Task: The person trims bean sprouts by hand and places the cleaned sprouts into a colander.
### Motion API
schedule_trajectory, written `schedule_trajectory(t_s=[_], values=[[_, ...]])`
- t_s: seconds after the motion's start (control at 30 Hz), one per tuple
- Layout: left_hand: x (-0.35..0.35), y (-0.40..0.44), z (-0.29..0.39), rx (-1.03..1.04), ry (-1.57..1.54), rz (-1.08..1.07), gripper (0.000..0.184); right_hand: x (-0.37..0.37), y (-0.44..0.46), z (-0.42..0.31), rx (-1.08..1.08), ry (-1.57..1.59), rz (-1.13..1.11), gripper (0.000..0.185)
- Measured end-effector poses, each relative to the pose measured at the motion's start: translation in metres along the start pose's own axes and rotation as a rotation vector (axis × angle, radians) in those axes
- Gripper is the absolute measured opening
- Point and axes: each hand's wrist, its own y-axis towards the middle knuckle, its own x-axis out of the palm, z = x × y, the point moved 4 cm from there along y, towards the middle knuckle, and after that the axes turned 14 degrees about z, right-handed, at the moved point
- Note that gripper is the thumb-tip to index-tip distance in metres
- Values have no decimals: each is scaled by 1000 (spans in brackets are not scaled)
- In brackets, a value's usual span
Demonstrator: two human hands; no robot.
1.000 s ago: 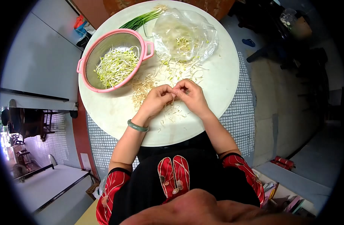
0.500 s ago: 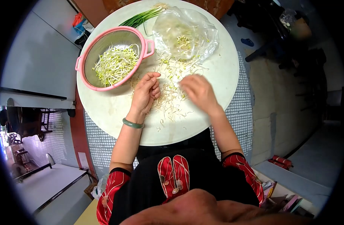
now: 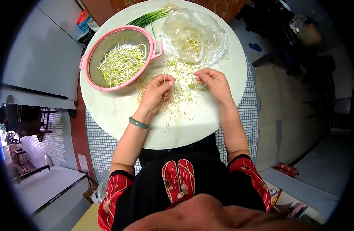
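My left hand [image 3: 157,92], with a green bangle [image 3: 139,123] at the wrist, is closed in a pinch over the scattered bean sprouts; anything between its fingertips is too small to make out. To its right, my right hand [image 3: 215,84] pinches a thin bean sprout [image 3: 186,72] by thumb and forefinger. Loose bean sprouts [image 3: 180,94] and pale root ends lie on the table between and below both hands. A pink-rimmed colander [image 3: 93,79] at the left holds a heap of bean sprouts [image 3: 123,65]. Beyond my hands, a clear plastic bag [image 3: 213,38] contains more sprouts.
The round white table [image 3: 107,111] fills the middle of the view. A bunch of green onions [image 3: 152,16] lies at its far edge, behind the colander. A blue slipper [image 3: 255,47] is on the floor to the right.
My right hand has moved up towards the bag and now pinches a sprout. My left hand has shifted slightly right, its fingers curled closer together. The whole view has moved slightly.
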Motion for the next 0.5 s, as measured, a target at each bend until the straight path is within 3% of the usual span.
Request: schedule_trajectory(t_s=[0.13, 0.2, 0.4, 0.5], values=[[18, -1, 5, -8, 165, -42, 14, 19, -12, 7, 149, 120, -144, 22], [20, -5, -1, -68, 92, -85, 16, 26, -16, 11, 193, 138, -154, 22], [11, -1, -14, -78, 140, -106, 13, 30, -21, 1, -297, -376, -18, 17], [11, -1, -14, -44, 191, -94, 11, 33, -27, -8, -702, -642, 61, 15]])
